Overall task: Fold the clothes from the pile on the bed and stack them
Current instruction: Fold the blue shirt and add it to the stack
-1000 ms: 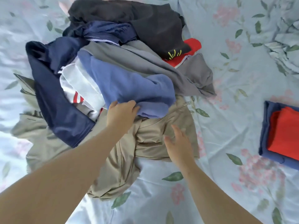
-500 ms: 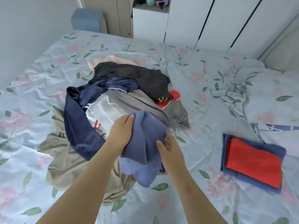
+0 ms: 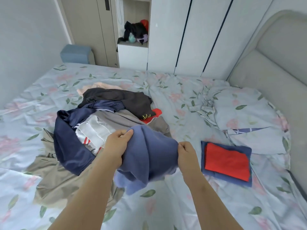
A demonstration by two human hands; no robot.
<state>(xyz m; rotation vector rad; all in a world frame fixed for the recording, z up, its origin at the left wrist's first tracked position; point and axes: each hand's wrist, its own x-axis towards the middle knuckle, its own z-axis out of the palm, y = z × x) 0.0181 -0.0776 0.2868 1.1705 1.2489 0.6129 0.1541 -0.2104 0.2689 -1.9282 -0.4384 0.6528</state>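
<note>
While lifting blue garment (image 3: 149, 155) just clear of pile (image 3: 126, 118), working on approx. the third item, judging by stack.

Head view: left hand (image 3: 116, 146) clutching garment's left edge, fingers curled round cloth; right hand (image 3: 186, 151) pinching its right edge btwn thumb & fingers. Hanging bunched above near-centre of bed (image 3: 166, 205), not yet spread or folded.

Sitting at right: stack (image 3: 226, 163) w/ red piece (image 3: 227, 156) on blue piece (image 3: 240, 150), both folded. Lying left & farther off in pile: navy, white, grey, black, tan, red & pinkish items, all unfolded. Looking like most of job yet to do.
</note>
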